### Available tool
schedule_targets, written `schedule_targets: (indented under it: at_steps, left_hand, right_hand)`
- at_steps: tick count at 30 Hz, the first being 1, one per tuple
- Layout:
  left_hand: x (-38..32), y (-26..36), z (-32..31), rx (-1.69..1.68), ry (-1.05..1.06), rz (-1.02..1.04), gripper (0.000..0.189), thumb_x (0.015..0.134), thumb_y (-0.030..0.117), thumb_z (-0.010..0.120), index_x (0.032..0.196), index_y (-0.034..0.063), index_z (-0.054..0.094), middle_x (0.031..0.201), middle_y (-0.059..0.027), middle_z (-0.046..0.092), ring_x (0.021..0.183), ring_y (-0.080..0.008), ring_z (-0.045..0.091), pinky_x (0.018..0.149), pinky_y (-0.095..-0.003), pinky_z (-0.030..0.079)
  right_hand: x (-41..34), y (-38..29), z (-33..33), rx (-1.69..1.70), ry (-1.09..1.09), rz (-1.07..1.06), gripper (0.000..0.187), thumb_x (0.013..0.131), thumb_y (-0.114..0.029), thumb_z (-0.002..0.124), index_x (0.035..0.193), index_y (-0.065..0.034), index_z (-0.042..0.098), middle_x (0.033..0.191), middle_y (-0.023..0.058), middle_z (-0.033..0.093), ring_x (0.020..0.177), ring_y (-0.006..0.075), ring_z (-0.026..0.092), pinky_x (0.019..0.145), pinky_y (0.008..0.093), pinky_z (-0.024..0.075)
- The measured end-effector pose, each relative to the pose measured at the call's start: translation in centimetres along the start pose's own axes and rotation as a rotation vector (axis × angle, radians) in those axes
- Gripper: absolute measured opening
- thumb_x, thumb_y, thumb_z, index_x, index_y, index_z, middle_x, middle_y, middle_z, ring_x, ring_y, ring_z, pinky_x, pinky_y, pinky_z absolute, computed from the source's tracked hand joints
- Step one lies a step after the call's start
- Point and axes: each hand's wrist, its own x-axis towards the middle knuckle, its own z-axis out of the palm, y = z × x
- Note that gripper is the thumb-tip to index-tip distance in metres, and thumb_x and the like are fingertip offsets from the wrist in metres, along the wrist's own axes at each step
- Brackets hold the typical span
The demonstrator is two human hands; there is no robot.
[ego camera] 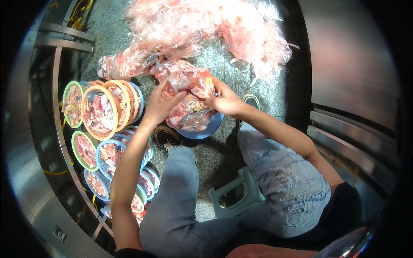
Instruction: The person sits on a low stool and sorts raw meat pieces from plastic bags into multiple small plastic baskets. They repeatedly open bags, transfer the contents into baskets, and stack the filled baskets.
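A clear plastic bag of raw meat pieces (188,113) is held between my two hands over a blue plastic basin (211,127). My left hand (163,101) grips the bag's left side, its thumb across the front. On the other side my right hand (226,98) pinches the film near the right edge, with its fingers partly behind the bag. The bag bulges upward between the hands, and whether that upper bulge is a second bag cannot be told. Most of the basin is hidden under the bag.
Stacked plastic baskets of cut meat (100,111) stand at my left, beside a metal frame (58,96). More bagged meat (180,22) is heaped ahead on the stone floor (222,61). A green plastic stool (237,195) lies between my legs. Steel cabinet panels (348,58) line the right.
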Motion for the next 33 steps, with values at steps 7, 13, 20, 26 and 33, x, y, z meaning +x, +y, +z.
schedule_targets:
  at_steps: [7,13,20,26,33]
  left_hand:
    - [-2.5,1.8,-0.9,0.332,-0.109,-0.061,0.072,0.09,0.011,0.079,0.155,0.0098,0.049,0.116,-0.0241,0.076,0.11,-0.0309,0.077,0.097,-0.0406,0.057]
    - [-2.9,1.3,-2.2,0.259,0.044,-0.016,0.048,0.086,-0.009,0.054,0.131,-0.0018,0.07,0.109,-0.0249,0.079,0.104,-0.0277,0.079,0.092,-0.0357,0.058]
    - [-1.7,-0.4,-4.3,-0.493,0.089,-0.418,0.037,0.091,-0.018,0.048,0.108,-0.0053,0.079,0.096,-0.0088,0.08,0.084,-0.0144,0.074,0.075,-0.0283,0.06]
    - [-3.0,-3.8,-3.2,-0.094,0.097,0.063,0.034,0.077,-0.021,0.042,0.076,-0.0022,0.071,0.085,-0.0071,0.072,0.069,-0.0142,0.067,0.064,-0.0321,0.057]
    - [-7.1,-6.8,1.2,0.736,-0.18,0.286,0.026,0.091,0.001,0.068,0.115,-0.0005,0.079,0.129,-0.0223,0.071,0.133,-0.0418,0.062,0.113,-0.0494,0.05]
  right_hand:
    - [-1.2,-2.1,-1.3,-0.218,-0.007,-0.088,0.081,0.091,0.011,0.061,0.167,-0.0009,0.037,0.151,0.0213,0.063,0.14,0.0268,0.061,0.119,0.0393,0.0478]
    - [-1.5,-2.9,-1.3,0.001,-0.078,-0.08,0.082,0.09,0.02,0.042,0.169,-0.0002,0.039,0.154,0.0178,0.063,0.143,0.0243,0.06,0.12,0.0368,0.0472]
    - [-1.7,-2.0,-2.0,0.195,-0.082,-0.044,0.083,0.083,0.023,0.035,0.162,0.0012,0.052,0.147,0.0146,0.07,0.135,0.021,0.067,0.115,0.0352,0.0539]
    - [-2.1,-1.9,-2.2,-0.003,-0.229,-0.415,0.074,0.089,0.022,0.041,0.156,-0.0013,0.059,0.151,0.0122,0.068,0.143,0.0221,0.061,0.122,0.039,0.0493]
    - [-2.3,4.6,-1.6,-0.939,-0.365,-0.553,0.058,0.086,-0.001,0.068,0.143,-0.0121,0.063,0.123,0.0129,0.071,0.116,0.036,0.069,0.094,0.0505,0.055]
